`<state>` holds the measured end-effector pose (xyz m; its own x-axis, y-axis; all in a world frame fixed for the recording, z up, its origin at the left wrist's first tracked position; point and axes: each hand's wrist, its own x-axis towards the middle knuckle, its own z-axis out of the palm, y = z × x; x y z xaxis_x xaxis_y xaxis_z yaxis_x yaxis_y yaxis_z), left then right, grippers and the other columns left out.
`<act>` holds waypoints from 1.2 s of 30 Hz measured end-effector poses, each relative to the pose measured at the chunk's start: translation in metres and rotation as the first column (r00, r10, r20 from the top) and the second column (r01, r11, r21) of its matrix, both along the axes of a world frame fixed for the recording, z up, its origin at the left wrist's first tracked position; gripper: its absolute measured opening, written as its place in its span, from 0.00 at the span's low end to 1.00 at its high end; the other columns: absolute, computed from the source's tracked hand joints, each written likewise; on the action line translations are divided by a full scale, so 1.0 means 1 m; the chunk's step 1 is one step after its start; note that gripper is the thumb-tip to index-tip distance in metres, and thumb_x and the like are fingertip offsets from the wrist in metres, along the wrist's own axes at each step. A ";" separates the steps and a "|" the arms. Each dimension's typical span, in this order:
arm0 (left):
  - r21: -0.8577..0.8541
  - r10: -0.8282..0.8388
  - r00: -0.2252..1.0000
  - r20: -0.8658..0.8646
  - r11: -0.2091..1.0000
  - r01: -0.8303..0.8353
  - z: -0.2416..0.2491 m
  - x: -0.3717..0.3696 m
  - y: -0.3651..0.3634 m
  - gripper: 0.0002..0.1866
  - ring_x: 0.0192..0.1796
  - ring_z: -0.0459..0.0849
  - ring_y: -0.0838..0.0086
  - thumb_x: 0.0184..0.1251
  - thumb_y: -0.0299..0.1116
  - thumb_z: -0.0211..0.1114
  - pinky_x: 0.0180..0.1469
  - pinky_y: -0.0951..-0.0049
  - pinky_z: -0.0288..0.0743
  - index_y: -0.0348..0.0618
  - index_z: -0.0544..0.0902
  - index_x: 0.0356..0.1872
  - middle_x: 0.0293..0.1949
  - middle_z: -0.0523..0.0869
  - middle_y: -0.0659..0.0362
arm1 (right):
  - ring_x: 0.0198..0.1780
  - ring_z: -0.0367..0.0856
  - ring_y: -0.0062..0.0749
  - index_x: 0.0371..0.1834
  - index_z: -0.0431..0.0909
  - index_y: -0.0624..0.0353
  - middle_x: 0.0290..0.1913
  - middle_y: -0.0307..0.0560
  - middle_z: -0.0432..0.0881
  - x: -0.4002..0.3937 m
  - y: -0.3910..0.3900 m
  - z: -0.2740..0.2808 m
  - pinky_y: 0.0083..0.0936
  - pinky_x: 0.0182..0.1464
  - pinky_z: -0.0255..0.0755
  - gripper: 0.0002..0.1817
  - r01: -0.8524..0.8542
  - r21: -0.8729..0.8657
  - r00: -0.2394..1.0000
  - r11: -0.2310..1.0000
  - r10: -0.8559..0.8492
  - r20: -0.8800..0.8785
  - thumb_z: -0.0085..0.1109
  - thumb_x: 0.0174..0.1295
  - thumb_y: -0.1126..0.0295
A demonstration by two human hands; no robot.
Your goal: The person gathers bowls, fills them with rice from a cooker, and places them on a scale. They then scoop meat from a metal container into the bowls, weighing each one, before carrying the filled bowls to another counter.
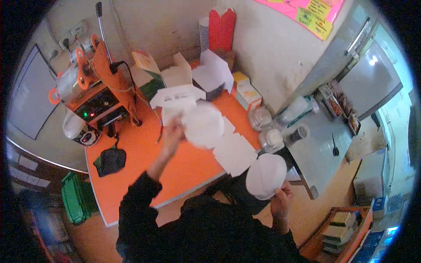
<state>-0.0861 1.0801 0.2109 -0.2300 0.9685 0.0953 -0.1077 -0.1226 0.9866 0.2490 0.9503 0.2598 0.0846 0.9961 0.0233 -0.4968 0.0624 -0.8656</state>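
Note:
My left hand [174,132] is closed on the edge of a round white paper sheet [204,125], smeared by motion, over the orange table [144,171]. Behind the sheet stands an open white cardboard box [177,95], partly hidden. A flat white cardboard piece [235,153] with notched edges lies to the right of the sheet. My right hand [281,198] pinches the lower edge of more round white paper sheets [265,175], apparently a few together, in front of the table's right corner.
An orange machine [112,83] with a long lever stands at the left. Clear jars [271,140] sit at the table's right edge, beside a metal counter [322,144] bearing food trays [337,105]. More open boxes [212,74] stand at the back. A green bin [76,199] is at lower left.

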 end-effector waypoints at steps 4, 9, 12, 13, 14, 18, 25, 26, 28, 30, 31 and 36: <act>0.120 0.240 0.911 0.337 0.948 -0.294 0.081 -0.035 0.160 0.25 0.35 0.71 0.73 0.56 0.37 0.55 0.30 0.67 0.77 0.48 0.58 0.54 0.38 0.70 0.59 | 0.34 0.68 0.22 0.22 0.65 0.57 0.30 0.40 0.72 0.001 0.038 0.000 0.18 0.37 0.63 0.06 0.139 0.028 0.965 0.990 -0.142 0.221 0.53 0.47 0.76; 0.165 0.468 0.780 0.415 0.805 -0.570 0.083 -0.050 0.370 0.27 0.45 0.70 0.64 0.57 0.33 0.53 0.35 0.64 0.74 0.53 0.52 0.55 0.49 0.65 0.57 | 0.28 0.67 0.20 0.21 0.66 0.58 0.22 0.38 0.69 -0.016 0.044 -0.004 0.17 0.32 0.62 0.06 0.273 -0.291 0.863 0.917 -0.100 0.495 0.54 0.48 0.73; 0.112 0.561 0.668 0.489 0.719 -0.686 0.071 -0.052 0.472 0.27 0.49 0.69 0.62 0.56 0.32 0.54 0.35 0.67 0.74 0.53 0.52 0.56 0.52 0.63 0.56 | 0.28 0.67 0.23 0.27 0.69 0.57 0.24 0.38 0.70 -0.010 0.028 -0.035 0.21 0.32 0.62 0.05 0.356 -0.441 0.818 0.824 -0.046 0.574 0.52 0.53 0.69; 0.137 0.541 0.679 0.496 0.723 -0.677 0.062 -0.060 0.511 0.28 0.51 0.67 0.61 0.56 0.32 0.54 0.37 0.64 0.73 0.52 0.52 0.56 0.53 0.63 0.54 | 0.28 0.67 0.24 0.30 0.71 0.57 0.25 0.39 0.70 -0.006 0.025 -0.044 0.22 0.33 0.62 0.06 0.387 -0.485 0.786 0.784 -0.006 0.618 0.51 0.55 0.66; 0.162 0.521 0.691 0.500 0.728 -0.666 0.054 -0.065 0.546 0.28 0.53 0.65 0.59 0.55 0.32 0.54 0.39 0.60 0.72 0.50 0.53 0.56 0.54 0.62 0.53 | 0.28 0.66 0.23 0.29 0.71 0.57 0.24 0.38 0.70 -0.005 0.028 -0.041 0.21 0.33 0.62 0.06 0.405 -0.444 0.763 0.799 -0.027 0.646 0.51 0.56 0.66; 0.086 0.319 0.781 0.537 0.900 -0.427 0.078 -0.046 0.600 0.26 0.54 0.65 0.58 0.57 0.35 0.52 0.48 0.57 0.66 0.42 0.56 0.55 0.55 0.61 0.47 | 0.28 0.65 0.22 0.26 0.71 0.57 0.23 0.37 0.69 0.000 0.017 -0.049 0.20 0.32 0.61 0.07 0.516 -0.370 0.735 0.773 -0.177 0.655 0.50 0.57 0.66; 0.206 0.355 0.923 0.148 0.902 -0.380 0.106 -0.016 0.571 0.21 0.52 0.67 0.62 0.58 0.36 0.51 0.49 0.60 0.66 0.39 0.62 0.52 0.52 0.66 0.48 | 0.27 0.66 0.23 0.23 0.69 0.58 0.23 0.38 0.69 -0.005 0.024 -0.058 0.21 0.32 0.62 0.06 0.599 -0.383 0.697 0.703 -0.221 0.683 0.51 0.54 0.69; 0.253 0.343 0.931 0.126 0.896 -0.364 0.112 -0.009 0.557 0.21 0.51 0.68 0.62 0.58 0.36 0.51 0.49 0.61 0.65 0.39 0.63 0.51 0.52 0.67 0.48 | 0.26 0.67 0.23 0.23 0.69 0.58 0.22 0.38 0.70 -0.005 0.028 -0.059 0.20 0.32 0.62 0.06 0.609 -0.423 0.713 0.671 -0.230 0.662 0.52 0.52 0.70; 0.356 0.258 0.959 0.113 0.891 -0.282 0.136 0.018 0.510 0.20 0.51 0.68 0.63 0.58 0.36 0.51 0.49 0.61 0.65 0.38 0.65 0.50 0.51 0.68 0.48 | 0.25 0.68 0.22 0.22 0.70 0.60 0.21 0.39 0.71 -0.009 0.021 -0.057 0.19 0.30 0.63 0.06 0.663 -0.500 0.722 0.557 -0.299 0.624 0.55 0.49 0.71; 0.425 0.090 0.988 0.128 0.895 -0.136 0.162 0.062 0.439 0.19 0.50 0.69 0.64 0.59 0.36 0.51 0.49 0.62 0.65 0.37 0.67 0.49 0.50 0.70 0.48 | 0.25 0.70 0.23 0.23 0.73 0.61 0.22 0.39 0.73 -0.002 0.012 -0.055 0.19 0.31 0.64 0.07 0.676 -0.480 0.682 0.559 -0.229 0.694 0.56 0.50 0.69; 0.444 0.019 0.995 0.100 0.894 -0.062 0.169 0.084 0.395 0.19 0.50 0.70 0.64 0.59 0.36 0.51 0.49 0.63 0.65 0.37 0.68 0.48 0.50 0.70 0.48 | 0.28 0.72 0.22 0.26 0.75 0.62 0.23 0.39 0.75 0.000 0.009 -0.042 0.19 0.33 0.65 0.08 0.676 -0.498 0.678 0.543 -0.194 0.709 0.56 0.50 0.67; 0.148 -0.785 0.497 -0.369 0.479 0.865 0.072 0.209 0.155 0.26 0.52 0.69 0.63 0.57 0.39 0.53 0.50 0.63 0.66 0.42 0.59 0.55 0.53 0.66 0.53 | 0.32 0.75 0.30 0.31 0.76 0.61 0.28 0.45 0.77 0.008 -0.041 -0.043 0.21 0.37 0.67 0.11 0.643 -0.224 0.483 0.732 -0.161 0.860 0.52 0.54 0.64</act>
<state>0.1225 1.2352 0.2829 0.7294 0.6071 0.3152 -0.0999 -0.3613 0.9271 0.2568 0.9095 0.2170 0.6676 0.7313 -0.1398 0.3140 -0.4469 -0.8377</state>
